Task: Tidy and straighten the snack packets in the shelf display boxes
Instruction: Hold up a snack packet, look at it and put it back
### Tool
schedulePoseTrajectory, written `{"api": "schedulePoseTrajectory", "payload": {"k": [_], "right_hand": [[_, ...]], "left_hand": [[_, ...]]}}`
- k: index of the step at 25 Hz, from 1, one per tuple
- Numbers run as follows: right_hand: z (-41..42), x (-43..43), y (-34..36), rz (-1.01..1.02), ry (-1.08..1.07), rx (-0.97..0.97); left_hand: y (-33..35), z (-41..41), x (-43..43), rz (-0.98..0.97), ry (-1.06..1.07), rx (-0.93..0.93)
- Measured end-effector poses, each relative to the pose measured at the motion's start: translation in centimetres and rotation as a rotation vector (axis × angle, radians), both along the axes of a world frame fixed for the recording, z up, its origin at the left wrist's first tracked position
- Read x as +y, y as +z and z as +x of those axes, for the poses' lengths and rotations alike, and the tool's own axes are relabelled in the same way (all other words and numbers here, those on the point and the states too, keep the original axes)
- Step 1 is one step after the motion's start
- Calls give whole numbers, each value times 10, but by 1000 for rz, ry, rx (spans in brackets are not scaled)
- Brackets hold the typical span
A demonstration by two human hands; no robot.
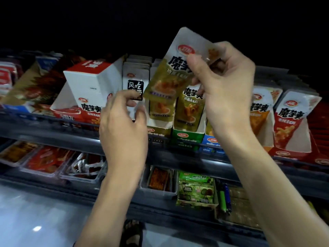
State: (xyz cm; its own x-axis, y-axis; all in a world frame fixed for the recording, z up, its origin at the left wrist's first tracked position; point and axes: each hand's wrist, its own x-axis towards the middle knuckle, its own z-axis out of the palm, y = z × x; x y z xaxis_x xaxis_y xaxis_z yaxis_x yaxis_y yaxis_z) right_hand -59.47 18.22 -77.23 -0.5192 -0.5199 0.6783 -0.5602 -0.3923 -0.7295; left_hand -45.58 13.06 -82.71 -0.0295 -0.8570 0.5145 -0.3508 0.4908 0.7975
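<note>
Head view: right hand pinches a packet labelled 魔芋爽.

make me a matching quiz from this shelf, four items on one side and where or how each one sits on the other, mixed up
1 olive packet
2 white box with red top
3 green display box
4 green snack packs

a on the lower shelf
b tipped at an angle
c upright on the upper shelf
d held up by the right hand

Pairs: 1-d, 2-b, 3-c, 4-a
</note>
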Motion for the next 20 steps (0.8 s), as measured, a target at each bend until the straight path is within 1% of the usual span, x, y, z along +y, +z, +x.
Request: {"api": "schedulePoseTrajectory", "payload": {"k": [2, 3, 6, 8, 10, 14, 20], "right_hand": [[2, -12, -7, -52, -53, 48], [4, -16, -10, -51, -76, 80], [7, -28, -21, 16, -172, 239], [6, -37, -29, 77, -244, 333], [3, -46, -36, 136, -280, 396], [-3, -57, -50, 262, -284, 472], [-6, -69, -59, 357, -383, 564]], "left_hand": [[-1, 1, -1, 83, 9, -74], [-1, 1, -1, 87, 3, -145], [-5, 1, 0, 32, -42, -383], [-7, 2, 0, 21, -64, -469], [-6, 3, 0, 11, -67, -507], [-7, 2, -2, 19, -123, -538], [-8, 1, -3, 55, -141, -542]]}}
